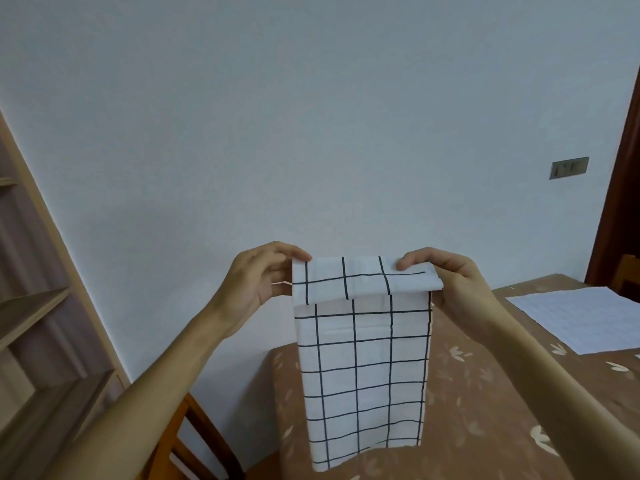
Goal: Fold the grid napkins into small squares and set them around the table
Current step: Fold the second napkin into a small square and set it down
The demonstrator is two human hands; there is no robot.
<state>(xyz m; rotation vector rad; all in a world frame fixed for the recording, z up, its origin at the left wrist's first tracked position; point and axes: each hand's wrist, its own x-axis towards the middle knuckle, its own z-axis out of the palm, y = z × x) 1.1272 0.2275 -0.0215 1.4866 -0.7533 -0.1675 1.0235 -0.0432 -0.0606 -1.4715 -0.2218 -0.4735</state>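
- hanging over the table [485,393], the grid napkin [360,375] drapes long, its top edge folded over toward you.
- your left hand [256,278] and right hand [450,275] each pinch a top corner; keep them level so the grid lines match.

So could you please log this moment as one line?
left hand, right hand: pinching grid napkin top corners | hanging over table
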